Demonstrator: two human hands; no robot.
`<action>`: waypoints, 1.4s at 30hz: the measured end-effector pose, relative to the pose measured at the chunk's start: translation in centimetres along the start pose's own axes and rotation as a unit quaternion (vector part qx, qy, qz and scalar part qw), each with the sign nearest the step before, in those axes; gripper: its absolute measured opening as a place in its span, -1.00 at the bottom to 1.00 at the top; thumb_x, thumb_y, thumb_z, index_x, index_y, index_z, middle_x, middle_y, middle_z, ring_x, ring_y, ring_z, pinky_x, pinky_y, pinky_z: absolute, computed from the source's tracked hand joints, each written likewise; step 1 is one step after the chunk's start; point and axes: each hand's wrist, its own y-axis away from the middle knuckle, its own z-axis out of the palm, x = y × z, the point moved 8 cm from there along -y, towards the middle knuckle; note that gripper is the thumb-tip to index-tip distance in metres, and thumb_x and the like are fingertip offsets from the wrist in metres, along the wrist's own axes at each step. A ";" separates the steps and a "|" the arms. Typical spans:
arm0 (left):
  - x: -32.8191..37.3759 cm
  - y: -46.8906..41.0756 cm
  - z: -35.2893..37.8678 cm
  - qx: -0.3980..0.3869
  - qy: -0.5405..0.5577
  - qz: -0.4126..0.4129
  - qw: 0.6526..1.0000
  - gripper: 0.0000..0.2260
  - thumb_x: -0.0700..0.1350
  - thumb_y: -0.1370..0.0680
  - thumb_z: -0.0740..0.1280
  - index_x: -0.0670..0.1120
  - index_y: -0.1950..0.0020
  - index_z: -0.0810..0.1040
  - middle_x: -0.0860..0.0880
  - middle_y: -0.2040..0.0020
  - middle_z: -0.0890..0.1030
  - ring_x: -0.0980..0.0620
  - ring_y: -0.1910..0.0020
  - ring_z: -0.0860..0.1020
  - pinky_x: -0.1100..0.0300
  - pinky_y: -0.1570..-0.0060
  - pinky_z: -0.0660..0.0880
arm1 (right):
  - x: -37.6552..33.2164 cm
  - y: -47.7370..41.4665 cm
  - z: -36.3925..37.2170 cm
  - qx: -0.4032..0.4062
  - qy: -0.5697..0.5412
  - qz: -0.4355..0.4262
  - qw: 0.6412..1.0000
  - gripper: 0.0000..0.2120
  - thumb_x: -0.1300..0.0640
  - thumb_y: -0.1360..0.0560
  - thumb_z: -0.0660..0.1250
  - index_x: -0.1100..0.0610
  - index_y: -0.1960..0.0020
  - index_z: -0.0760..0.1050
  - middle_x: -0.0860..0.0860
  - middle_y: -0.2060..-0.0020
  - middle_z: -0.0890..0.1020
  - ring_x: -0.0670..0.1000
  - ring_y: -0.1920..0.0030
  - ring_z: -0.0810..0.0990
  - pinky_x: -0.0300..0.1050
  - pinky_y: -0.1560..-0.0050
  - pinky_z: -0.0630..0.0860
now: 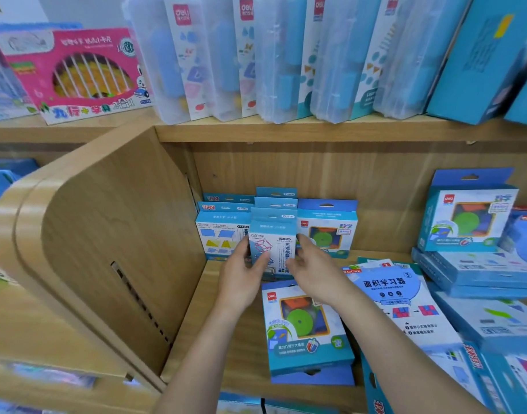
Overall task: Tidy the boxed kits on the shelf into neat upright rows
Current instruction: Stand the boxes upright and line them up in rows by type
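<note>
- Wood-grain side panel [112, 222] bounds the lower shelf [226, 339] at left.
- Far left of the row: shapes kit [218, 234], upright, printed with parallelograms and trapezoids; small text is too blurred to read.
- Left hand [244, 273]: arm reaches in from the near edge; fingers curl round the left edge of the cube kit [274, 249], thumb on its front.
- Cube kit: upright, far centre of the shelf, at the front of a row with tabs reading "CY-0131"; lower part hidden by both hands.
- Right hand [313, 264]: fingers and thumb pinch the kit's right edge.
- Upright "deli" kit [328, 231] just right, marked "数学", partly covered by fingers.
- Flat "deli" kit [304, 327] lies near; flat pack [387, 288] to its right reads "面积学习器".
</note>
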 end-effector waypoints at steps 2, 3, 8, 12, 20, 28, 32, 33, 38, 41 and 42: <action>0.0 -0.1 -0.4 0.011 -0.021 0.005 1.000 -0.73 -0.10 -0.55 0.34 0.02 -0.24 0.49 0.12 -0.12 0.61 0.16 -0.09 0.56 0.09 -0.04 0.56 | -0.1 -0.2 0.3 -0.007 -0.005 0.003 1.000 -0.65 0.13 -0.58 0.19 0.07 -0.35 0.25 0.05 -0.31 0.51 0.07 -0.28 0.50 0.07 -0.19 0.52; 0.1 -0.2 -0.5 0.012 -0.026 0.008 1.000 -0.75 -0.11 -0.55 0.34 0.01 -0.23 0.50 0.11 -0.12 0.62 0.15 -0.08 0.56 0.07 -0.04 0.56 | -0.1 -0.3 0.4 -0.008 -0.006 0.004 1.000 -0.65 0.14 -0.58 0.19 0.07 -0.35 0.26 0.05 -0.31 0.51 0.07 -0.29 0.50 0.08 -0.21 0.51; 0.6 0.0 -0.3 -0.006 -0.047 0.000 0.999 -0.71 -0.10 -0.55 0.34 0.00 -0.28 0.46 0.08 -0.17 0.59 0.12 -0.11 0.55 0.10 -0.03 0.56 | -0.5 1.3 -1.3 -0.051 -0.006 0.012 0.999 -0.56 0.15 -0.60 0.19 0.13 -0.45 0.21 0.05 -0.33 0.47 0.07 -0.34 0.44 -0.03 -0.31 0.40; 1.4 1.7 -3.1 0.049 -0.068 0.001 0.996 -0.51 -0.11 -0.53 0.36 -0.05 -0.44 0.32 0.03 -0.34 0.45 0.06 -0.30 0.44 0.00 -0.21 0.48 | -0.9 4.7 -6.6 -0.009 0.085 -0.043 0.995 -0.54 0.12 -0.60 0.16 -0.10 -0.48 0.20 0.03 -0.35 0.46 0.03 -0.28 0.47 -0.01 -0.28 0.40; 1.9 11.0 -1.1 -0.118 -0.177 -0.047 0.976 -0.26 0.42 -0.34 0.26 0.19 -0.45 0.18 0.31 -0.24 0.36 0.17 -0.24 0.43 0.09 -0.16 0.46 | 1.1 10.5 -6.2 -0.033 0.303 -0.098 0.947 -0.63 -0.08 -0.58 0.18 -0.12 -0.38 0.34 -0.16 -0.34 0.41 -0.06 -0.39 0.27 -0.09 -0.32 0.28; -0.9 11.5 0.6 -0.073 -0.012 -0.220 0.973 -0.31 0.03 -0.42 0.48 0.09 -0.45 0.19 0.06 0.06 0.58 0.11 0.07 0.59 0.04 -0.01 0.54 | 3.6 11.5 -3.8 0.021 0.389 -0.096 0.916 -0.68 -0.19 -0.30 0.29 -0.15 -0.01 0.57 -0.11 -0.15 0.60 -0.02 -0.24 0.47 0.06 -0.11 0.44; -1.3 11.4 0.2 -0.062 0.058 -0.280 0.956 -0.28 -0.06 -0.41 0.51 0.04 -0.46 0.21 -0.10 0.02 0.60 0.01 0.04 0.61 0.01 -0.06 0.53 | 4.1 11.4 -3.8 0.025 0.368 -0.096 0.925 -0.68 -0.19 -0.35 0.26 -0.16 -0.06 0.54 -0.13 -0.22 0.56 -0.06 -0.30 0.37 -0.02 -0.14 0.21; -1.5 11.5 0.2 -0.062 0.080 -0.295 0.950 -0.31 -0.08 -0.41 0.51 0.00 -0.45 0.23 -0.11 0.00 0.59 0.00 0.03 0.61 0.03 -0.07 0.52 | 4.2 11.3 -3.8 0.020 0.361 -0.085 0.928 -0.69 -0.20 -0.37 0.24 -0.17 -0.07 0.54 -0.14 -0.22 0.55 -0.06 -0.30 0.40 0.00 -0.16 0.26; -1.1 12.4 -0.2 -0.048 0.198 -0.310 0.929 -0.64 -0.31 -0.45 0.42 -0.15 -0.23 0.49 -0.14 0.12 0.69 -0.02 0.18 0.67 0.11 0.15 0.57 | 4.1 10.9 -4.0 0.022 0.318 -0.074 0.945 -0.58 -0.25 -0.45 0.08 -0.17 -0.20 0.50 -0.22 -0.33 0.44 -0.11 -0.40 0.32 0.06 -0.25 0.29; -0.2 12.7 -1.6 -0.028 0.199 -0.281 0.939 -0.75 -0.38 -0.47 0.37 -0.18 -0.12 0.57 -0.15 0.11 0.69 -0.08 0.18 0.66 -0.01 0.10 0.57 | 3.5 10.7 -4.4 0.040 0.273 -0.091 0.957 -0.47 -0.29 -0.46 0.00 -0.14 -0.32 0.42 -0.21 -0.36 0.39 -0.12 -0.43 0.27 -0.06 -0.27 0.18; 0.3 12.7 -2.1 -0.024 0.186 -0.263 0.946 -0.74 -0.38 -0.46 0.37 -0.19 -0.12 0.57 -0.14 0.10 0.69 -0.10 0.16 0.66 -0.03 0.11 0.58 | 3.1 10.7 -4.7 0.047 0.250 -0.097 0.962 -0.48 -0.30 -0.49 0.01 -0.15 -0.36 0.37 -0.22 -0.37 0.38 -0.14 -0.43 0.26 -0.10 -0.27 0.19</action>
